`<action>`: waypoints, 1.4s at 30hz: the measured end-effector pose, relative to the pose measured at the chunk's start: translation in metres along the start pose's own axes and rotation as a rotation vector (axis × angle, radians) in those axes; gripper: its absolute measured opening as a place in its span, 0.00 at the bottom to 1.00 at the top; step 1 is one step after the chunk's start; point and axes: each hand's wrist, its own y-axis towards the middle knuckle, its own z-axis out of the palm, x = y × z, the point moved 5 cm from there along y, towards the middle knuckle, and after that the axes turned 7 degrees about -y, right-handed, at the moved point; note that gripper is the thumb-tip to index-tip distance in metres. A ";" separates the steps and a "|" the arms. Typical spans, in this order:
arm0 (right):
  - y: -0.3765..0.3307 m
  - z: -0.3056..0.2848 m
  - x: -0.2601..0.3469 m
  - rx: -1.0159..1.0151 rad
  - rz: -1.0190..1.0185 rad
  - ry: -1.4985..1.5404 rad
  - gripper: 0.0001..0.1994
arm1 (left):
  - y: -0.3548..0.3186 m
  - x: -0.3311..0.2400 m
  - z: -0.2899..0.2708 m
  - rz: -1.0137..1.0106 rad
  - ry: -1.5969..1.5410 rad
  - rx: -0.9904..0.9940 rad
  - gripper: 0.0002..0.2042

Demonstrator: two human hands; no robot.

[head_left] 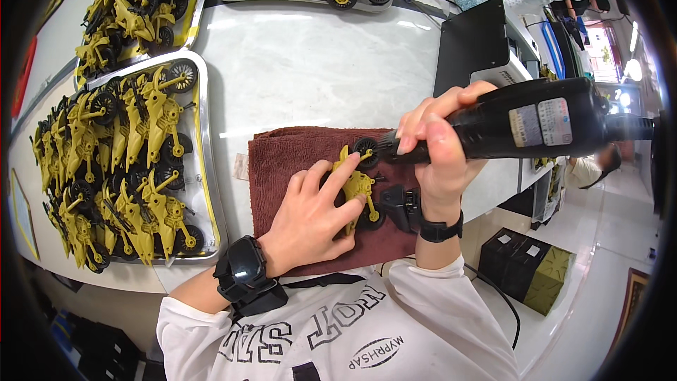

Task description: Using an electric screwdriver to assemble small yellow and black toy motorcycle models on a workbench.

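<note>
A yellow toy motorcycle [358, 185] with black wheels lies on a folded brown towel [271, 169]. My left hand [314, 215] grips it from the left, with the fingers along its body and the thumb near its lower part. In my right hand [444, 137] is a black electric screwdriver [522, 123], held almost level with the fingers wrapped round its front end. Its nose points left at the motorcycle's upper wheel [366, 152] and is right beside it. The tip of the tool is too small and dark to make out, so I cannot tell whether it touches.
A metal tray [211, 204] packed with yellow toy motorcycles stands at the left. More filled trays are at the far left and at the far edge [374, 7]. A black panel [471, 46] stands at the back right. Dark boxes [522, 268] sit on the floor at the right.
</note>
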 end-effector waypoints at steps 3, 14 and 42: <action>-0.004 0.002 0.004 0.059 -0.043 -0.200 0.18 | 0.000 -0.001 0.000 0.002 0.003 0.005 0.19; -0.042 0.008 0.106 0.259 -0.499 0.036 0.20 | -0.011 -0.031 -0.001 0.294 0.160 -0.179 0.20; -0.079 0.107 0.144 0.620 0.124 1.284 0.09 | -0.410 -0.023 -0.113 -0.820 0.533 -1.637 0.23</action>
